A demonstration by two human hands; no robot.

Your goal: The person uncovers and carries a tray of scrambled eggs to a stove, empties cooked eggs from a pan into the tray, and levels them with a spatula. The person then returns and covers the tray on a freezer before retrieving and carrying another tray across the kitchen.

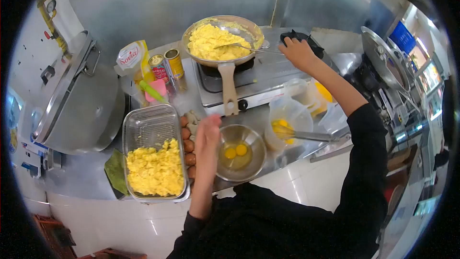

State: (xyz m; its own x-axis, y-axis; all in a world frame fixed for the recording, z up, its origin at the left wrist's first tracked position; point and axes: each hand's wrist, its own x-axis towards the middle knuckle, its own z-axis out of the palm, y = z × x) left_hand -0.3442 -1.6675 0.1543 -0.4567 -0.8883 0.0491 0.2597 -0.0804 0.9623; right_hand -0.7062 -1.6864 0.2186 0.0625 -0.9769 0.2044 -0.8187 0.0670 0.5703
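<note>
My right hand (299, 53) is closed around the handle end of a long-handled metal utensil (263, 50). Its head lies in the scrambled eggs (211, 41) in a frying pan (226, 61), so its exact shape is hidden. The pan sits on a gas stove (266, 76). Smeared by motion, my left hand (208, 134) is raised between the brown eggs (189, 158) and a steel bowl (261, 158) that holds raw cracked eggs (235, 151); its fingers are unclear. Left of it, a clear rectangular tray (143, 121) contains more scrambled eggs (155, 168).
A large steel pot (91, 103) stands at the left. Behind the tray are a Sovia pouch (132, 57), two cans (173, 63) and a green-handled pink tool (155, 90). Plastic jugs (275, 115), one with a whisk (309, 135), stand right of the bowl.
</note>
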